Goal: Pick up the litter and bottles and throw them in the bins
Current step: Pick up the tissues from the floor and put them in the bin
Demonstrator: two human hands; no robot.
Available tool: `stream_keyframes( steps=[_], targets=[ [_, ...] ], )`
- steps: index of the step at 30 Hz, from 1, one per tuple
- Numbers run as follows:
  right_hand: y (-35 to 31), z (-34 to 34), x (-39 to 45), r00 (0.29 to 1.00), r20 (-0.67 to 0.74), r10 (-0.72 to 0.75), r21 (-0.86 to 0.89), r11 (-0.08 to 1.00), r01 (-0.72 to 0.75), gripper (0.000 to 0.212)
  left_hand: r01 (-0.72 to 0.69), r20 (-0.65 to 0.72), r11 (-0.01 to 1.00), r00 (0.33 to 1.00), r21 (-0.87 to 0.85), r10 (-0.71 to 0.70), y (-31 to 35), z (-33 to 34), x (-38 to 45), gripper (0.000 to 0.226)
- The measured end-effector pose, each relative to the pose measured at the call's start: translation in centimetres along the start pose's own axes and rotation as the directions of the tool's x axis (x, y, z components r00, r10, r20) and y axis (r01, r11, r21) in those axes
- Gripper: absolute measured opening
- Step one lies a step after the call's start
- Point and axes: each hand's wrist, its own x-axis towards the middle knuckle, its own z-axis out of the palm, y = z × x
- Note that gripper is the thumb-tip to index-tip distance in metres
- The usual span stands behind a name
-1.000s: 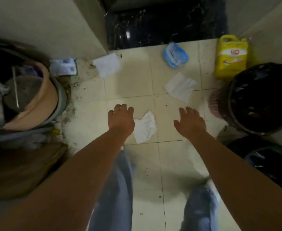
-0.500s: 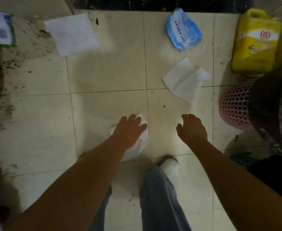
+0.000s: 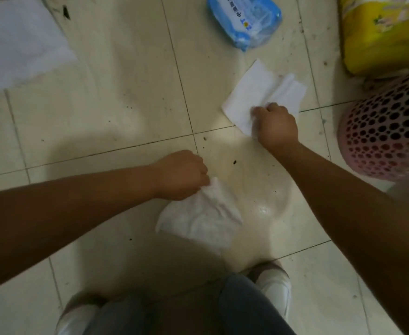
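My left hand (image 3: 180, 174) is closed on the top corner of a crumpled white tissue (image 3: 202, 217), which hangs down from it over the tiled floor. My right hand (image 3: 276, 126) is closed on the near edge of a second, flat white tissue (image 3: 256, 93) lying on the floor further right. A third white tissue (image 3: 22, 42) lies flat at the far left. A blue plastic wipes packet (image 3: 245, 18) lies at the top centre. A yellow plastic jug (image 3: 380, 32) stands at the top right.
A pink perforated bin (image 3: 382, 139) stands at the right edge, beside my right forearm. My two feet in white shoes (image 3: 274, 284) and grey trousers are at the bottom. The pale floor tiles (image 3: 126, 105) carry dark specks of dirt.
The view has dropped closer to the floor. My left hand has closed on the near tissue and raised it. My right hand has reached forward and closed on the second tissue.
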Motion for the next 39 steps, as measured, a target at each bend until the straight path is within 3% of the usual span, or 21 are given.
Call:
stream_keyframes(
  steps=[3,6,9,11,13,17,19,21,25,29,33,36,39],
  targets=[
    [0.1,-0.4,-0.2,0.999,-0.045,0.009,0.018,1.000,-0.008,0.030,0.230,-0.102,0.925,0.957,-0.303,-0.272,-0.9,-1.6,0.7,0.043],
    [0.3,-1.3,-0.8,0.993,-0.098,0.059,0.148,0.988,-0.044,0.027,0.395,-0.223,0.782,0.808,-0.483,-0.545,-0.9,-3.2,1.7,0.053],
    [1.1,-2.9,-2.0,0.976,-0.131,0.176,0.427,0.898,-0.105,0.021,0.412,-0.371,0.697,0.629,-0.587,-0.684,-1.0,-5.4,3.7,0.049],
    [2.5,-4.2,-3.5,0.948,-0.175,0.267,0.617,0.780,-0.105,0.016,0.393,-0.382,0.652,0.572,-0.649,-0.726,-0.8,-7.5,5.6,0.054],
    [3.9,-5.8,-5.4,0.914,-0.173,0.368,0.752,0.649,-0.119,0.015,0.389,-0.382,0.674,0.600,-0.628,-0.702,0.0,-9.9,7.6,0.063],
    [6.9,-10.3,-11.1,0.830,-0.074,0.553,0.876,0.433,-0.210,0.022,0.395,-0.268,0.675,0.703,-0.623,-0.659,5.0,-16.1,10.9,0.035],
    [8.3,-12.9,-15.0,0.791,0.034,0.611,0.928,0.275,-0.253,0.024,0.374,-0.209,0.679,0.761,-0.632,-0.614,8.6,-19.3,11.6,0.038],
    [9.6,-15.4,-20.0,0.747,0.122,0.654,0.941,0.163,-0.296,0.022,0.327,-0.169,0.694,0.822,-0.642,-0.544,12.8,-22.1,12.1,0.038],
    [12.7,-20.9,-31.5,0.613,0.313,0.726,0.887,0.007,-0.462,0.021,0.400,0.037,0.654,0.868,-0.642,-0.495,22.6,-29.0,13.1,0.048],
    [17.1,-25.7,-42.1,0.522,0.439,0.731,0.754,0.016,-0.656,0.020,0.473,0.280,0.630,0.879,-0.615,-0.386,32.5,-35.5,15.0,0.035],
    [22.8,-27.3,-48.3,0.449,0.532,0.718,0.645,-0.001,-0.764,0.031,0.513,0.439,0.650,0.850,-0.560,-0.292,40.3,-37.6,18.3,0.042],
    [27.2,-26.1,-50.3,0.456,0.606,0.652,0.609,-0.011,-0.793,0.037,0.611,0.546,0.573,0.778,-0.546,-0.310,44.3,-36.5,21.8,0.043],
    [31.3,-23.9,-50.6,0.537,0.660,0.526,0.583,0.094,-0.807,0.040,0.703,0.584,0.440,0.710,-0.559,-0.393,47.0,-34.3,25.5,0.042]
  ],
)
